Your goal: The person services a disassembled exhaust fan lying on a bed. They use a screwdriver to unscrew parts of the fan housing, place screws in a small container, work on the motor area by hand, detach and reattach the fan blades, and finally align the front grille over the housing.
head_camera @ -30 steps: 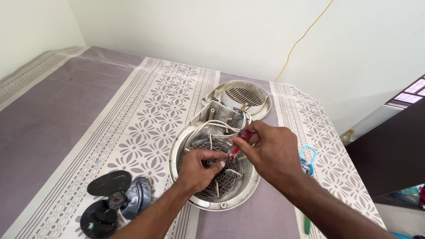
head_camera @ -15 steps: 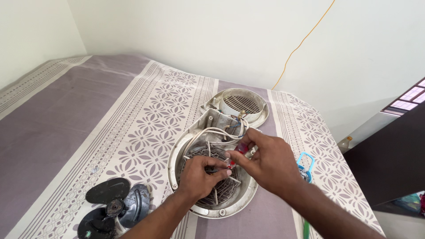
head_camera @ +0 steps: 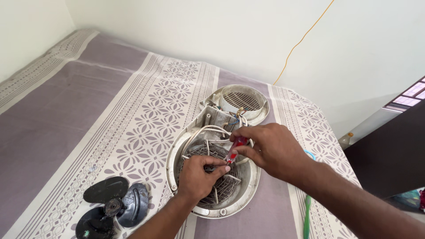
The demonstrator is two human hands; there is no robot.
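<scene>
Head view showed a small fan already taken well apart on a bed. The dark fan blade (head_camera: 113, 206) lay off to the left on the patterned bedsheet (head_camera: 146, 115), well apart from the off-white plastic fan housing (head_camera: 212, 177), so the blade was off and the casing stood open. What seemed left was the work at the centre of the round grille, where both hands met.

The left hand (head_camera: 199, 175) rested on the grille, its fingers curled together around a small part at the hub; what exactly it pinched was hidden. The right hand (head_camera: 270, 150) was clamped on a red-handled screwdriver (head_camera: 234, 148), tip angled down toward the hub just beside the left fingertips.

The housing was smooth moulded plastic, circular, with thin radial ribs and screw holes round its rim. White wires (head_camera: 208, 130) looped across its upper part to a second slotted round vent piece (head_camera: 241, 102) behind it. The blade looked glossy and curved. The bedsheet was soft woven cloth, mauve with pale floral bands. A thin yellow cord (head_camera: 301, 42) ran up the plain wall.
</scene>
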